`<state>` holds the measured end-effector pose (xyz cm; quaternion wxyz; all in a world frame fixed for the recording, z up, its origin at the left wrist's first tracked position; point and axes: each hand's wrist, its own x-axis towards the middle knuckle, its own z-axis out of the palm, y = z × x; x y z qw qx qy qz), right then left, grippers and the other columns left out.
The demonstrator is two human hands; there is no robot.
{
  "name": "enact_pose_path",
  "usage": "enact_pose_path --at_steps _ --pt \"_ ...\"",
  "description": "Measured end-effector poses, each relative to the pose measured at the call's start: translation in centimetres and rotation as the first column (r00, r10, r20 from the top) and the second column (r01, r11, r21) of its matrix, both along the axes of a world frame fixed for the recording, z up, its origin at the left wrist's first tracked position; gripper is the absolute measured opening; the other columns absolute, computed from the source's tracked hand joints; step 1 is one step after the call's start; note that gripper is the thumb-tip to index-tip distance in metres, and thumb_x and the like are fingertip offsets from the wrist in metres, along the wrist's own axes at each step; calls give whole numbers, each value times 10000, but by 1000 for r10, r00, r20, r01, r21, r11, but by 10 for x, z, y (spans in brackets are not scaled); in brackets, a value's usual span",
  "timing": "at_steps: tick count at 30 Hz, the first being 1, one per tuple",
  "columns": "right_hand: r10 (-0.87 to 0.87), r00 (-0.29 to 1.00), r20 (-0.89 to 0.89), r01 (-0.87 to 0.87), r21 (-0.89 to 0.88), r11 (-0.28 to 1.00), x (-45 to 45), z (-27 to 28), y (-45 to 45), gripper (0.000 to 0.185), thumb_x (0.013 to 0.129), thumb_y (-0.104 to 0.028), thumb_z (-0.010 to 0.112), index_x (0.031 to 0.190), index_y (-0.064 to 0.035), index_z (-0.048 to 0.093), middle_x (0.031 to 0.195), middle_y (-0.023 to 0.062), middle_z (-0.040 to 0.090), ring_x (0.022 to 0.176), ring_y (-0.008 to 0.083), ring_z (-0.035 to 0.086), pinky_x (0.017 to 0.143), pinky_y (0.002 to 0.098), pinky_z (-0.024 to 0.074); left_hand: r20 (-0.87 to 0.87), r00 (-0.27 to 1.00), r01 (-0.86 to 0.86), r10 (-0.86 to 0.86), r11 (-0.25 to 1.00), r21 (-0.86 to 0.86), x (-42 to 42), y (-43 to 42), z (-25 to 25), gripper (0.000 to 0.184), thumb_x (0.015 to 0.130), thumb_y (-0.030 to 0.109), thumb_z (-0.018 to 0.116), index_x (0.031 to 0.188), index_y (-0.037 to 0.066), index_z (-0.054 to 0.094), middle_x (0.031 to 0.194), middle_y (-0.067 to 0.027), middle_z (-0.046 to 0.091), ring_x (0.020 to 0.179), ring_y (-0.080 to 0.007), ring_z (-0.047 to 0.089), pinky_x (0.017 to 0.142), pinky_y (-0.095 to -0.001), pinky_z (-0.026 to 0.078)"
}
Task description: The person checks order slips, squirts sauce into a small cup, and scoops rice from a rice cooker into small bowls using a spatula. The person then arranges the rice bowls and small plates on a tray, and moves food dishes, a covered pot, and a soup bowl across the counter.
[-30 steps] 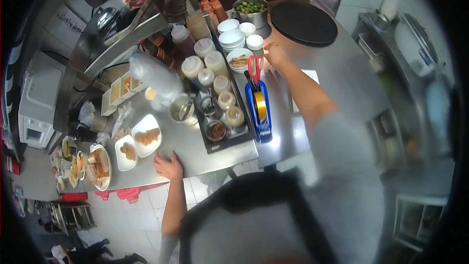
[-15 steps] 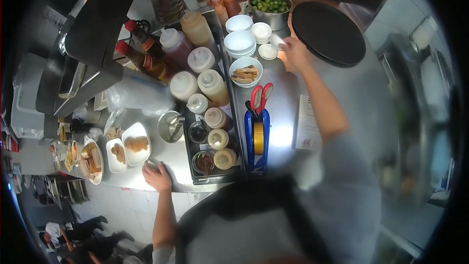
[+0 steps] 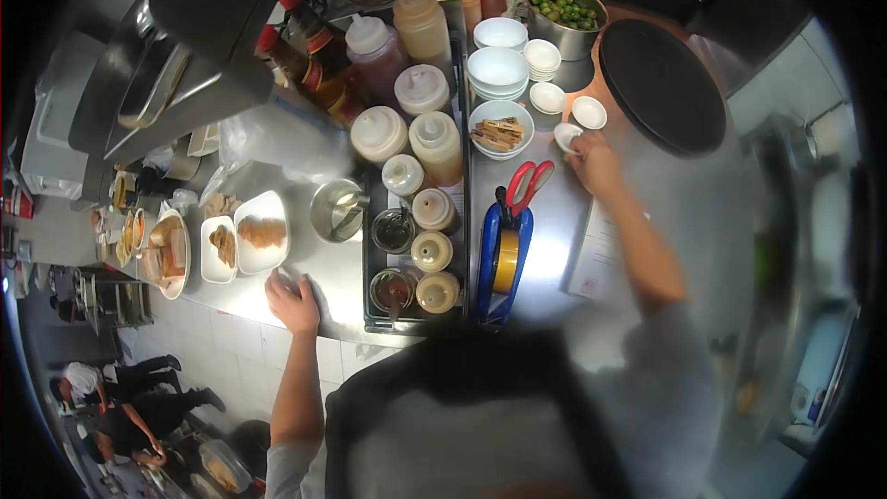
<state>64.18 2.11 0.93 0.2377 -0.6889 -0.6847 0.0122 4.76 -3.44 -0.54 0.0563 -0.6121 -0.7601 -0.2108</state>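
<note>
My right hand [image 3: 596, 164] pinches the rim of a small white sauce dish [image 3: 565, 136], low over the steel counter. Another small white dish [image 3: 589, 113] sits just beyond it. Two groups of the same dishes, a stack [image 3: 542, 55] and a nearer one [image 3: 547, 98], are farther back. To the left are white bowls [image 3: 497, 71] and a bowl of short brown sticks [image 3: 500, 129]. My left hand [image 3: 293, 303] rests on the counter's front edge with its fingers apart, holding nothing. Near it are two white dishes of brown food, one larger [image 3: 262, 232] and one smaller [image 3: 219, 249].
A black tray [image 3: 368, 300] of sauce bottles [image 3: 434, 143] divides the counter. Red-handled scissors [image 3: 528, 187] stand by a blue tape dispenser [image 3: 492, 254]. Behind are a pot of green fruit [image 3: 565, 26] and a black round tray [image 3: 663, 86]. Other people [image 3: 120, 407] are at lower left.
My right hand has come nearer from the dish stacks. A single small dish now sits apart on the counter, and the hand holds one beside it. My left hand stays put; the view has shifted.
</note>
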Motion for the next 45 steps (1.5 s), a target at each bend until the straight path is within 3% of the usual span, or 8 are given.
enact_pose_path --at_steps 9,13,17,28,34,38,40,45 --pt "408 911 62 -385 484 786 -119 180 79 530 634 -437 741 997 -63 646 1216 146 495 1152 322 444 951 442 354 2 1000 -4 4 1000 23 5 -1 5 583 799 326 583 1273 46 391 1249 -187 422 1182 -356 374 992 -455 272" --pt "6 879 477 -410 747 523 -196 220 131 452 660 -242 712 1064 -60 625 1141 147 538 983 270 504 827 411 398 -9 1000 16 -16 997 71 8 -3 16 579 782 282 613 1255 16 411 1188 -221 474 1120 -390 428 955 -461 330" --pt "-12 866 500 -203 373 905 -239 207 142 780 559 -636 687 1089 -69 619 1349 128 411 1311 380 236 994 596 189 14 999 -45 44 998 40 5 -1 8 611 775 327 602 1278 61 383 1244 -174 425 1182 -344 375 992 -465 265" --pt "257 965 -53 -249 120 961 -247 183 134 806 518 -486 801 1086 16 528 970 169 589 966 322 544 830 408 428 55 996 -74 74 997 9 2 -4 7 614 783 355 582 1301 107 364 1292 -105 385 1271 -269 292 1033 -474 201" --pt "126 982 -142 -48 457 888 -212 205 132 783 502 -425 837 1063 8 506 999 160 608 893 274 601 789 366 476 0 996 -94 94 992 81 6 -6 12 564 794 309 601 1281 101 406 1241 -117 426 1181 -274 388 985 -453 266" --pt "314 907 -281 4 750 661 -157 297 113 613 590 -248 850 1029 -3 499 948 108 601 831 179 593 745 318 499 30 992 -125 126 992 -33 5 -4 10 603 794 373 565 1309 129 365 1304 -98 377 1273 -252 289 1036 -474 198" --pt "752 505 -423 48 884 465 -137 327 109 437 706 -45 749 1056 -27 490 945 79 570 830 159 571 743 309 491 -2 992 -127 127 992 -23 3 -3 4 606 793 377 566 1311 133 367 1304 -99 379 1272 -248 291 1036 -471 199" --pt "681 379 -627 -101 703 704 -89 292 74 478 723 -74 707 1129 -65 454 983 64 515 909 181 536 792 344 469 10 995 -100 100 995 11 1 -3 6 593 800 380 571 1312 147 385 1287 -102 403 1235 -262 344 1023 -444 225"
